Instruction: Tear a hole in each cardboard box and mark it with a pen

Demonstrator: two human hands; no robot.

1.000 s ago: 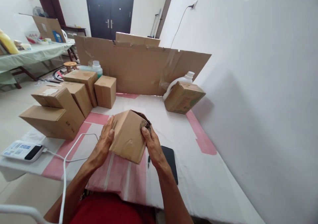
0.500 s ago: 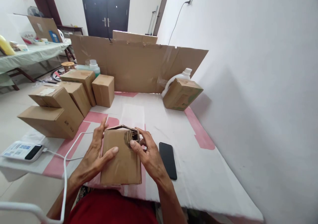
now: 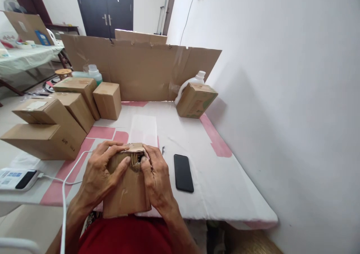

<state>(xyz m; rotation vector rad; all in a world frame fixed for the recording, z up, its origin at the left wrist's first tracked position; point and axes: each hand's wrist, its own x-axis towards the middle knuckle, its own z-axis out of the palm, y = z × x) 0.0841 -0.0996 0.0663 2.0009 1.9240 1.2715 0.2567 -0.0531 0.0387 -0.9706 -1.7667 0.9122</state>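
Note:
A small brown cardboard box (image 3: 126, 194) is at the near edge of the table, right in front of my red clothing. Its top edge has a torn, crumpled hole (image 3: 137, 158) near the right corner. My left hand (image 3: 102, 167) wraps the box's left side, with the fingers over the top flap and the thumb on the face beside the hole. My right hand (image 3: 157, 171) grips the right upper corner, its thumb at the hole's edge. What lies inside the box is hidden.
A black phone (image 3: 183, 173) and a pen (image 3: 163, 151) lie right of the box. Several cardboard boxes (image 3: 75, 107) stand at left, near a white device (image 3: 19, 179) with a cable. A tilted box (image 3: 194, 102) leans by a white jug (image 3: 200, 77). A cardboard panel (image 3: 140, 70) closes the back.
My left hand has moved up and right, its fingers now over the top flap and its thumb close to the hole. The flap is pressed lower. The view has shifted right.

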